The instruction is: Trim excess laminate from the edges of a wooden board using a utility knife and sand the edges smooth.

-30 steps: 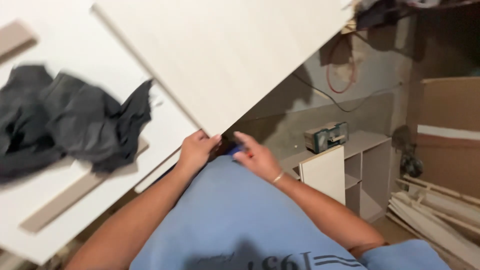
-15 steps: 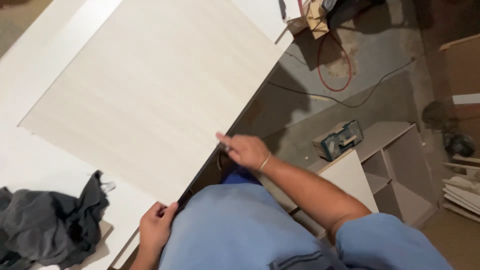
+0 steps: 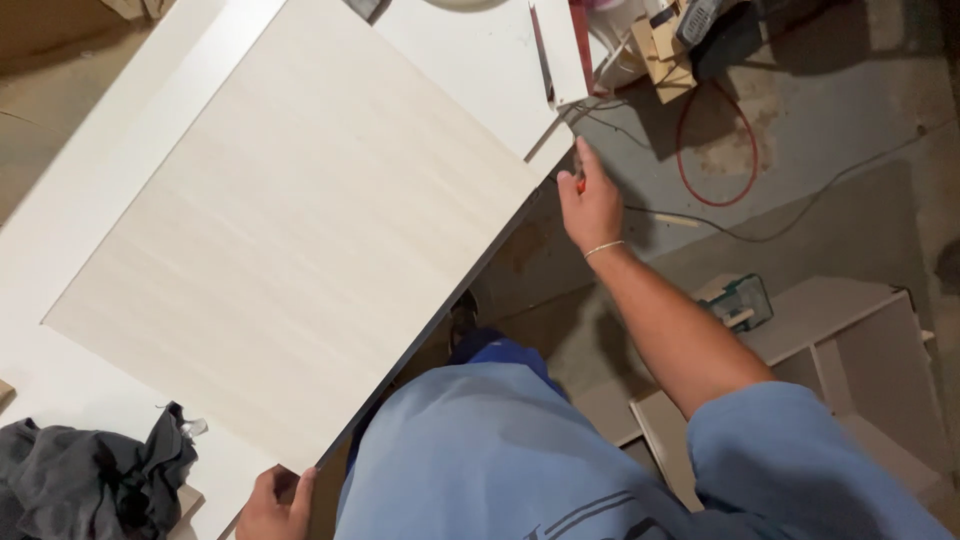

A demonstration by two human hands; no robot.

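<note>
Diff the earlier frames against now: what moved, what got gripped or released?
The right hand slid away along the pale wood-grain panel edge to its far corner, a small red item in its grip. The left hand dropped back to the near corner. The panel stays on the white table, grey cloth alongside.

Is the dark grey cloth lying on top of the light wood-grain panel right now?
No: the dark grey cloth lies on the white table near the bottom left corner, clear of the wood-grain panel.
</note>
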